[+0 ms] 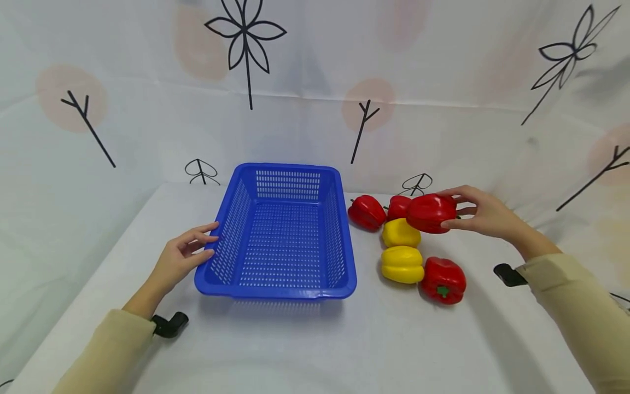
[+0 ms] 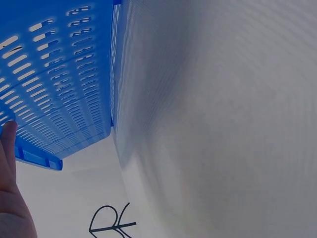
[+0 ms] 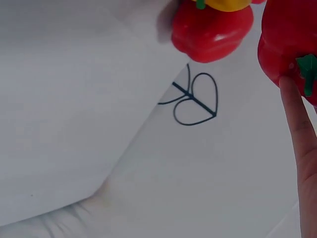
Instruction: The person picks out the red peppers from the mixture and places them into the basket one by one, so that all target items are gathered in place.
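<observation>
In the head view a blue plastic basket [image 1: 275,291] with slotted walls stands on the white table, nothing inside it. My left hand [image 1: 178,261] rests on its left rim, fingers fairly straight; the left wrist view shows a fingertip against the basket's side [image 2: 59,84]. To the basket's right, my right hand [image 1: 484,216] grips a red bell pepper [image 1: 429,213] between thumb and fingers, above the other peppers. The right wrist view shows that pepper's green stem [image 3: 308,74] beside a finger [image 3: 297,119]. The held pepper partly covers another red pepper [image 1: 397,208] behind it.
Two yellow peppers [image 1: 402,265] lie right of the basket, one behind the other. A red pepper [image 1: 444,280] sits at their front right, and another red pepper [image 1: 366,212] lies near the basket's far right corner. A patterned cloth [image 1: 300,131] hangs behind the table.
</observation>
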`<state>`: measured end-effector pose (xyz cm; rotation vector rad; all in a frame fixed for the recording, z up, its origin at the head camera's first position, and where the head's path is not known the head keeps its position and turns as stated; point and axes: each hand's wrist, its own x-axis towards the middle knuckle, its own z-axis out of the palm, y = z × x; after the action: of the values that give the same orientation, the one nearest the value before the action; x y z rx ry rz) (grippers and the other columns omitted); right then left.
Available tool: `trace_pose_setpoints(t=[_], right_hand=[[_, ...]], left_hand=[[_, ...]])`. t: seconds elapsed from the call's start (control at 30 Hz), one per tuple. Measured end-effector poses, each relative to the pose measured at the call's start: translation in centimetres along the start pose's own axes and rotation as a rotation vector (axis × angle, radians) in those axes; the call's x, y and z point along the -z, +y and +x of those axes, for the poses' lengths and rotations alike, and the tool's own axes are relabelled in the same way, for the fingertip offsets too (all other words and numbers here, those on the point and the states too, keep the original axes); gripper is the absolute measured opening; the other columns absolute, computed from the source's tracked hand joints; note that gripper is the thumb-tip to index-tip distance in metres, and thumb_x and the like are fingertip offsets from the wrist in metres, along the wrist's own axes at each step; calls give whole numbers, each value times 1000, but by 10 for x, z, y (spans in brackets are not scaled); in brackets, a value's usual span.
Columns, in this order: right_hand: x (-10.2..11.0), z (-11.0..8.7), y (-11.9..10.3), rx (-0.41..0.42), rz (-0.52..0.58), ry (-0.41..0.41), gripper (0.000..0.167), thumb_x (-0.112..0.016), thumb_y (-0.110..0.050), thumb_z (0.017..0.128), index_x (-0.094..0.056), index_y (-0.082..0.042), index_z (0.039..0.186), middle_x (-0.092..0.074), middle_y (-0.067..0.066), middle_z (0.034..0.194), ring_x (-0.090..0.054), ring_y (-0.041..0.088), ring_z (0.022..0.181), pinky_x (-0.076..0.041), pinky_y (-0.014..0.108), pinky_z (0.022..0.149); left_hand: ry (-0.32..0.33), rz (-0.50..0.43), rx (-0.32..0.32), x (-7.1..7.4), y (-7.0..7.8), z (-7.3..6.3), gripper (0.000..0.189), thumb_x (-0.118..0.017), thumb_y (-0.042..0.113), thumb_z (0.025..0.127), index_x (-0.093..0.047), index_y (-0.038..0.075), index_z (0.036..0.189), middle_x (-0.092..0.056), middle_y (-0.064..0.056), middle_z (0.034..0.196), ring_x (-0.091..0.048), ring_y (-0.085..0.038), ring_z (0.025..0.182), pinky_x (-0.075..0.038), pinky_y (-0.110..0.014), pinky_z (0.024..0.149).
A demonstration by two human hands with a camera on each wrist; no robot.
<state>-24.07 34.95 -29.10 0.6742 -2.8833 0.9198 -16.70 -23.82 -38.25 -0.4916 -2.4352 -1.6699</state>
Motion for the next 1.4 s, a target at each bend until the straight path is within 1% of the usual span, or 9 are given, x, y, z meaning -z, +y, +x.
trace_pose_setpoints(t=[0.13, 0.3, 0.53, 0.67, 0.77, 0.83, 1.0, 1.13, 1.4], right_hand=[[0, 8, -9, 27, 2, 7, 65, -80, -7, 72, -49, -4, 128, -52, 12, 121, -50, 30, 105, -50, 16, 70], [-1, 17, -19, 21, -10, -7, 65, -80, -9, 72, -49, -4, 129, -51, 12, 123, -50, 32, 107, -53, 21, 71], [-5, 25, -28, 31, 26, -33, 64, -79, -7, 72, -49, -5, 129, -51, 11, 125, -50, 30, 109, -53, 25, 76], [-8, 29, -32, 56, 48, -34, 64, -79, -5, 72, -49, -5, 129, -51, 11, 124, -51, 29, 107, -53, 24, 74], [-10, 34, -36, 82, 77, -36, 62, -78, -5, 73, -50, -5, 128, -52, 10, 122, -52, 28, 105, -53, 23, 74], [-12, 37, -39, 96, 93, -40, 60, -78, -5, 74, -51, -6, 127, -52, 8, 122, -52, 26, 105, -53, 24, 75], [-17, 47, -47, 111, 91, -39, 60, -79, -8, 73, -51, -7, 127, -53, 7, 121, -54, 25, 104, -54, 36, 79], [-22, 56, -54, 127, 90, -42, 61, -79, -10, 73, -51, -7, 127, -53, 7, 121, -53, 25, 105, -52, 44, 81], [-34, 71, -67, 172, 123, -63, 61, -79, -11, 73, -51, -7, 128, -53, 8, 122, -52, 25, 109, -51, 45, 82]], left_hand=[[4, 3, 4, 0, 0, 0, 23, -62, 6, 88, -59, -5, 108, -45, -18, 137, -42, -40, 123, -42, -17, 89], [6, -8, 9, -1, 1, 1, 23, -62, 6, 88, -59, -6, 108, -45, -18, 138, -42, -40, 123, -41, -17, 89], [1, -26, -1, -2, 4, 0, 23, -62, 3, 88, -59, -6, 108, -44, -19, 138, -42, -42, 122, -42, -17, 87], [0, -24, -5, -3, 3, 1, 22, -62, 4, 88, -59, -6, 108, -44, -19, 138, -42, -42, 122, -42, -17, 88], [-3, -23, -4, -2, 2, 1, 23, -62, 5, 88, -59, -6, 108, -44, -18, 138, -43, -38, 123, -42, -17, 89], [-1, -17, -2, -1, 0, 0, 23, -62, 5, 88, -59, -6, 109, -45, -16, 138, -45, -33, 123, -42, -17, 89], [2, -5, -6, 2, -3, -3, 23, -62, 6, 89, -59, -5, 109, -46, -13, 138, -49, -19, 120, -43, -18, 87], [0, -8, -11, 3, -4, -3, 23, -62, 6, 89, -59, -5, 109, -46, -12, 138, -49, -17, 120, -44, -18, 87], [-3, -24, -14, 1, -4, -1, 23, -61, 5, 89, -59, -6, 109, -46, -12, 137, -49, -16, 120, -44, -18, 87]])
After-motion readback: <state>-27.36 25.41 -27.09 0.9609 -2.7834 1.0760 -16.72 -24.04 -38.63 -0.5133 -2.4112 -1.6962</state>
